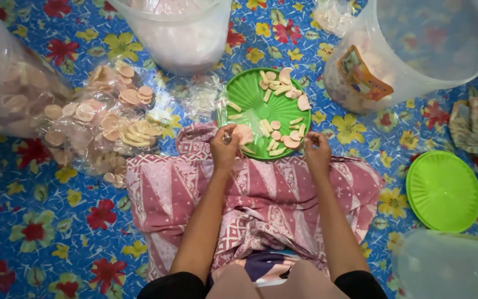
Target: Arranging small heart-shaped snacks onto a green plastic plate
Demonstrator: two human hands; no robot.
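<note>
Both forearms stretched forward over lap. Left hand (225, 147) pinching small clear bag, green plate (250, 88) of crackers at 12 o'clock. Right hand (317, 152) curled loosely, fingertips together, plate edge at 11 o'clock.

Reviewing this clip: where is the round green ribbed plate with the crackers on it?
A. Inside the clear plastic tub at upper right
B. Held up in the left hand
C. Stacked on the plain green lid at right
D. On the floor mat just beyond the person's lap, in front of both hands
D: the round green ribbed plate lies flat beyond the patterned pink cloth, with the left hand and right hand at its near edge.
</note>
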